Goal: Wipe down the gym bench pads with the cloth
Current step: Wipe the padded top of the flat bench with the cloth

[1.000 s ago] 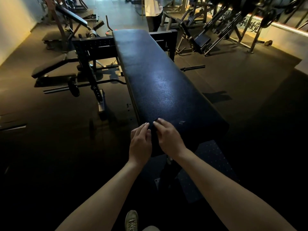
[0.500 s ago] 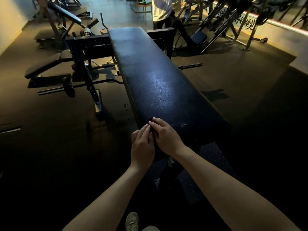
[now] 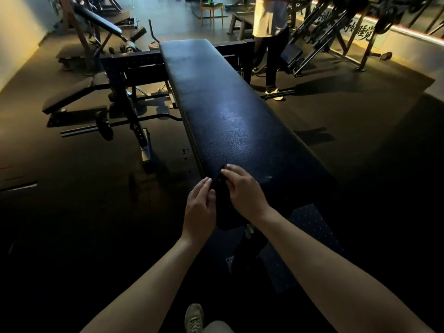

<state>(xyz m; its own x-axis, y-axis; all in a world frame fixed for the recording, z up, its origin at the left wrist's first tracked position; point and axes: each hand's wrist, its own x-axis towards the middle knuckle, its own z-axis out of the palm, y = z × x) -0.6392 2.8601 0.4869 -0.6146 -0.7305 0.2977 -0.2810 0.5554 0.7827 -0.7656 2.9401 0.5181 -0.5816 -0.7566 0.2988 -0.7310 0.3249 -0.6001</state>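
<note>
I was readying the cloth, dark and limp, on the near end of the pad; wiping hadn't begun, I judged. My right hand pinched its far corner. Whether my left hand gripped it, I couldn't tell. Next I'd flatten it and sweep along the long, smooth, grained vinyl.

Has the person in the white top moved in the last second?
Yes: the person moved right, from behind the bench pad's far end to clear of it.
</note>
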